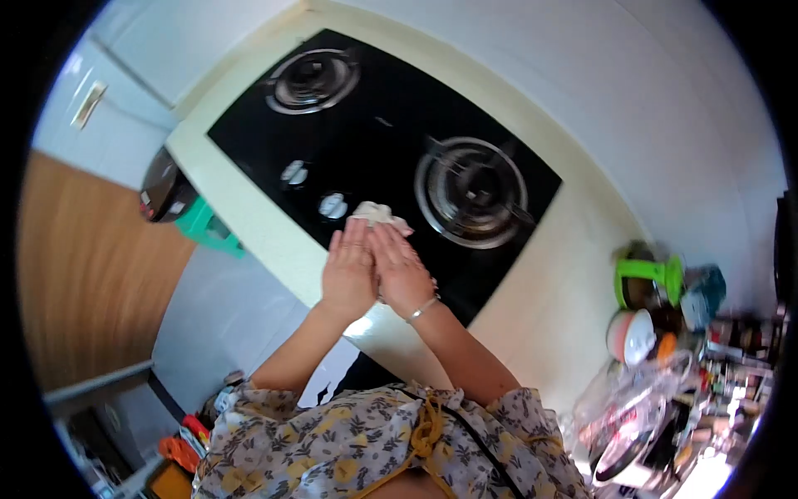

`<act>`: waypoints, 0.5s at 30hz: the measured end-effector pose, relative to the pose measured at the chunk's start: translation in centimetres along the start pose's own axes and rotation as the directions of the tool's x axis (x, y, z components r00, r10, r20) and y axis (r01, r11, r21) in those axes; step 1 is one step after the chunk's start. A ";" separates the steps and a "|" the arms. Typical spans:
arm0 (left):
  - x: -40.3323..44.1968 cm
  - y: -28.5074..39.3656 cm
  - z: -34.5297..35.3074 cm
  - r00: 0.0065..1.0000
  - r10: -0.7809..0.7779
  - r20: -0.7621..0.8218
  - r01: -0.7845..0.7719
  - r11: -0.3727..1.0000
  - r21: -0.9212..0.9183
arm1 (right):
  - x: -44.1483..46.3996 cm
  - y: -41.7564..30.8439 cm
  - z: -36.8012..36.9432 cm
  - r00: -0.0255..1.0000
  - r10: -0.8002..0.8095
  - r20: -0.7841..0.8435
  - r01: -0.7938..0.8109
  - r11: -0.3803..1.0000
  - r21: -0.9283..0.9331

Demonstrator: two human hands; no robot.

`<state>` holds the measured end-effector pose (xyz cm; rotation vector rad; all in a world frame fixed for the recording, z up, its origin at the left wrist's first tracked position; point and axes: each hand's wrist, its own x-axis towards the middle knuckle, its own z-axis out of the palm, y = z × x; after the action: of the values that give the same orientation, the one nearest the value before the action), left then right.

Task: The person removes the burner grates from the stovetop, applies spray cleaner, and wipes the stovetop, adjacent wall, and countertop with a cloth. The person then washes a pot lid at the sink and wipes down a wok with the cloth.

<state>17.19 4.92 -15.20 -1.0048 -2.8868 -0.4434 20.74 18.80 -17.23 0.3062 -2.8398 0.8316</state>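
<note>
Both of my hands lie side by side at the front edge of a black gas hob. My right hand, with a bangle at its wrist, holds a pale cloth under its palm against the glass; its fingers point away from me and the thumb is hidden. Against it rests my left hand, fingers stretched out flat, their tips touching the cloth's edge. Bunched folds of cloth show past the fingertips and beside the right hand. Two control knobs, one white-faced knob and another knob, sit just left of the fingers.
The right burner has a raised pan support close to my right hand; the left burner is farther back. A pale counter surrounds the hob. At right stand a green-handled container, a bowl and plastic bags. A green stool is below left.
</note>
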 end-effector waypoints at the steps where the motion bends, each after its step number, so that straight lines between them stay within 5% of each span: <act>1: -0.3 0.9 -0.4 0.999 0.024 0.025 -0.023 1.000 -0.012 | -1.1 -0.1 -0.6 1.000 0.005 -0.013 -0.005 1.000 0.001; 6: -3.9 7.6 0.8 0.964 0.199 0.176 -0.181 0.977 -0.110 | -10.5 0.6 -4.1 0.991 0.038 -0.132 -0.047 0.997 -0.062; 15: -2.8 25.1 6.5 0.805 0.565 0.181 -0.520 0.819 -0.242 | -28.3 6.6 -12.9 0.894 0.313 -0.321 -0.375 0.914 -0.154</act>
<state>35.15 23.84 -15.51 -1.9700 -2.5828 -0.5714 47.79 35.53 -16.05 -0.3376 -2.6991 0.5585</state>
